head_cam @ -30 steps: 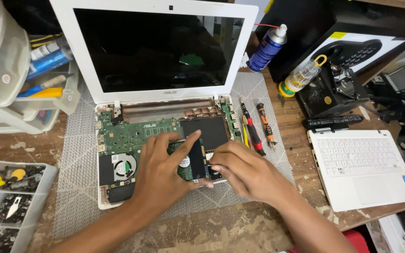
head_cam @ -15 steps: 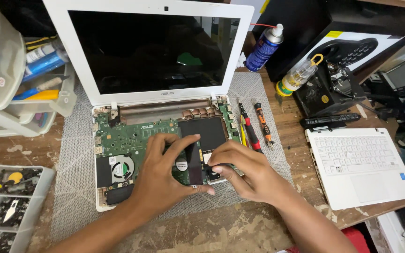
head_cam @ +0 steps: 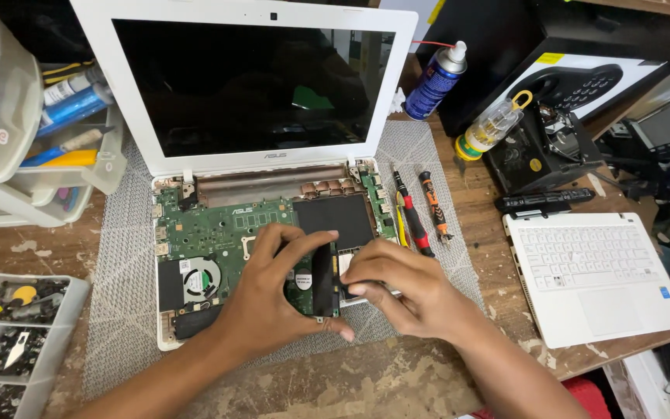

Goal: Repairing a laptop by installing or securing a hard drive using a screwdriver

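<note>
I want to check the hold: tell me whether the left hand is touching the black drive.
Touching. The head view shows the left hand with thumb and fingers wrapped round the black drive, no gap visible.

**Tight quarters around the opened laptop**

Both hands, left hand [head_cam: 269,299] and right hand [head_cam: 405,291], crowd the black drive [head_cam: 324,279] at the laptop base [head_cam: 219,233], closing off its middle. At twelve o'clock the upright white screen [head_cam: 246,85] walls off any reach from behind. At three o'clock two screwdrivers [head_cam: 424,209] lie just beside the base, with the detached white keyboard panel [head_cam: 595,271] farther out. At nine o'clock the grey mesh mat [head_cam: 122,256] lies bare, bounded by the parts tray [head_cam: 9,334] and plastic drawers [head_cam: 9,155]. At six o'clock the wooden bench [head_cam: 335,380] is open apart from the forearms. Spray can [head_cam: 437,77] and bottle [head_cam: 492,128] stand at two o'clock.
</note>
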